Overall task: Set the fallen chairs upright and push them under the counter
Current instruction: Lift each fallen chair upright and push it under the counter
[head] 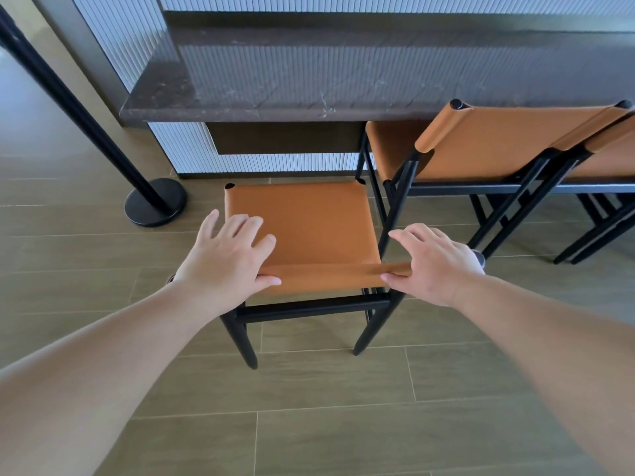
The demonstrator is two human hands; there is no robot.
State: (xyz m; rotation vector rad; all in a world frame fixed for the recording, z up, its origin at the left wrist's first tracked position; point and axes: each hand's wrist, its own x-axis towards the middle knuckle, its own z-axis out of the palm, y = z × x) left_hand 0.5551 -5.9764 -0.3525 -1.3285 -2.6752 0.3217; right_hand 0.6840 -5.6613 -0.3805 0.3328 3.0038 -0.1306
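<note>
Near chair (302,228) upright on all its legs, just short of the counter (309,94); seat in front of the counter's edge, not yet under it. Left hand (223,259) and right hand (436,266) both rest on the chair's top backrest rail, 1 at each end; fingers spread and loose over the orange cover, thumbs hooked on the near side; a light hold, not a tight clasp.

Step in hand, by my reading: the push under the counter. Best done with even pressure from both hands, straight at the counter, legs sliding flat on the tiled floor (309,424); uneven force would skew it.

Around: 2nd chair (498,146) right of the counter's opening, already tucked, its frame close to the near chair's right side; likely snag. Black pole base (156,202) left of the counter's corner, clear of the path.
</note>
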